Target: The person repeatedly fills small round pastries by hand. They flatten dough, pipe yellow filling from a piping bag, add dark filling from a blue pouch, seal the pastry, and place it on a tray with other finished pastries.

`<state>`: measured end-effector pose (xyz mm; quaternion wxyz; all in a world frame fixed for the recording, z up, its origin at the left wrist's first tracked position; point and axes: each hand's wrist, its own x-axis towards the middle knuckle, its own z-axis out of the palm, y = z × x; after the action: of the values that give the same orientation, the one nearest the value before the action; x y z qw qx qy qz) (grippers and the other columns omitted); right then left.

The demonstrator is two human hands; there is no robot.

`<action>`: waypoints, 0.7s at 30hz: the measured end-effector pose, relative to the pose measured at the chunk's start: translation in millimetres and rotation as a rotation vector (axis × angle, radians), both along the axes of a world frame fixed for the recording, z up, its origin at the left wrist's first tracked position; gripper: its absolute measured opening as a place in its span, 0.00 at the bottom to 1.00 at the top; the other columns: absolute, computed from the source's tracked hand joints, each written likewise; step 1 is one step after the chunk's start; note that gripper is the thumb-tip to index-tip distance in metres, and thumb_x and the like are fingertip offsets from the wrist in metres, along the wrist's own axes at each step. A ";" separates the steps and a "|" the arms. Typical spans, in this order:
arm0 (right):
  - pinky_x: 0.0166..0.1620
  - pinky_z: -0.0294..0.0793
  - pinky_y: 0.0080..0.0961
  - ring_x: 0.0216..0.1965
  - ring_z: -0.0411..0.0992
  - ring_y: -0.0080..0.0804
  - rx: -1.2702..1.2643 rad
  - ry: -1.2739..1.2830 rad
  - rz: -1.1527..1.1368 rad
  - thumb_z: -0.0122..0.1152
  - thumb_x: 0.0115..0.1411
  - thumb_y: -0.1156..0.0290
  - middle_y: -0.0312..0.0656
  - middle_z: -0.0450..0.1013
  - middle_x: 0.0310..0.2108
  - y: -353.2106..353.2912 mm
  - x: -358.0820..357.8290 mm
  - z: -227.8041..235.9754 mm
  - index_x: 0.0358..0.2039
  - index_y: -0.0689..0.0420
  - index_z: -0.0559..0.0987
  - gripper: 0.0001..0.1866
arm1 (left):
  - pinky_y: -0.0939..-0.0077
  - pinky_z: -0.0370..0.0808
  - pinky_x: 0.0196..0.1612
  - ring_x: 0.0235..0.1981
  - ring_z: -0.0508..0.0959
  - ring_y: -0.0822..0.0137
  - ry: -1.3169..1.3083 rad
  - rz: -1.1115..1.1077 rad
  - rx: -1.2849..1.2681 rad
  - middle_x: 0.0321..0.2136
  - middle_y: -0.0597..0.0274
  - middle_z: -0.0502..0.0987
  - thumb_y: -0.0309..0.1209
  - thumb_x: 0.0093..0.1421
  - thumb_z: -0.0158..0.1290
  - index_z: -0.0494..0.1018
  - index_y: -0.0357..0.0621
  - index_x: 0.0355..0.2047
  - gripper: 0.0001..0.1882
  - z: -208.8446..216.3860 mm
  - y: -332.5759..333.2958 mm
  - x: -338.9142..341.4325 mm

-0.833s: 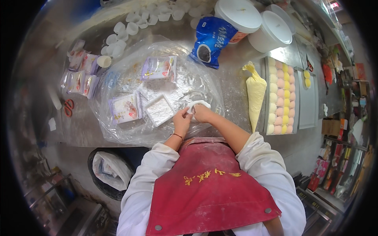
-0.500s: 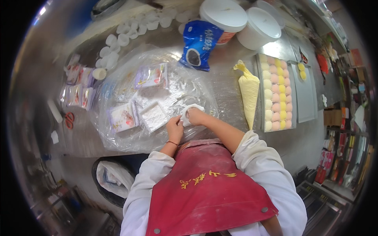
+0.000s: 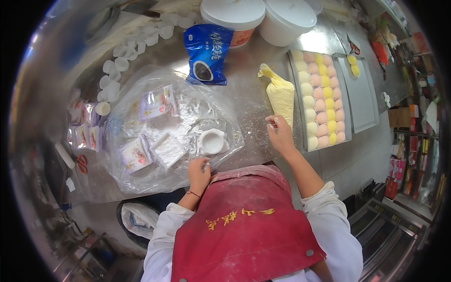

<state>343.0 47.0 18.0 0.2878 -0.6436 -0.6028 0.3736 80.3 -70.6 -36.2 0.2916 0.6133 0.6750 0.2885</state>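
A white round cup (image 3: 213,141) lined with a soft white dough sheet, its edge hanging over the rim, sits on the floured clear plastic sheet (image 3: 188,110). Just in front of it, my left hand (image 3: 199,175) rests with loosely bent fingers and holds nothing. My right hand (image 3: 280,130) is at the lower end of a piping bag (image 3: 280,96) filled with pale yellow cream, fingers apart. Whether it touches the bag is hard to make out. Left of the cup, a square tray of white powder (image 3: 168,150) lies beside purple-white packets (image 3: 136,155).
At right stands a tray of white, pink and yellow balls (image 3: 320,98), beside a grey lid (image 3: 359,98) with two yellow balls. A blue bag (image 3: 206,54) and white buckets (image 3: 235,11) are at the back. White cups (image 3: 110,84), small packets (image 3: 87,136) and red scissors (image 3: 81,163) lie left.
Both hands have let go of the white cup and dough, which now rest on the plastic sheet. My right hand has moved right to the piping bag. The view has shifted.
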 end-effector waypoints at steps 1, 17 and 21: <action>0.44 0.63 0.31 0.38 0.65 0.42 0.072 -0.033 0.130 0.49 0.43 0.80 0.48 0.67 0.34 -2.6 2.6 -2.8 0.31 0.61 0.71 0.11 | 0.68 0.66 0.35 0.30 0.70 0.57 -0.044 -0.084 -0.082 0.27 0.55 0.71 0.25 0.45 0.47 0.71 0.42 0.32 0.11 -2.8 -2.1 3.7; 0.49 0.58 0.37 0.47 0.59 0.49 -0.080 -0.425 -0.277 0.67 0.35 0.61 0.54 0.61 0.45 23.5 48.3 -53.3 0.53 0.62 0.50 0.48 | 0.80 0.67 0.34 0.30 0.71 0.72 -0.337 -0.193 -0.247 0.29 0.62 0.73 0.25 0.48 0.46 0.72 0.40 0.33 0.10 28.1 100.8 61.9; 0.44 0.64 0.30 0.40 0.66 0.40 -0.288 -0.058 -0.280 0.65 0.35 0.71 0.49 0.67 0.40 37.6 68.0 -61.6 0.48 0.62 0.60 0.37 | 0.80 0.64 0.40 0.38 0.69 0.72 -0.751 -0.129 -0.459 0.37 0.62 0.71 0.31 0.51 0.48 0.67 0.38 0.41 0.16 6.4 152.0 97.0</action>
<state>411.1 84.6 -43.6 0.2241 -0.7662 -0.4558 0.3935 177.3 81.4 -29.8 0.6625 0.4263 0.5292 0.3149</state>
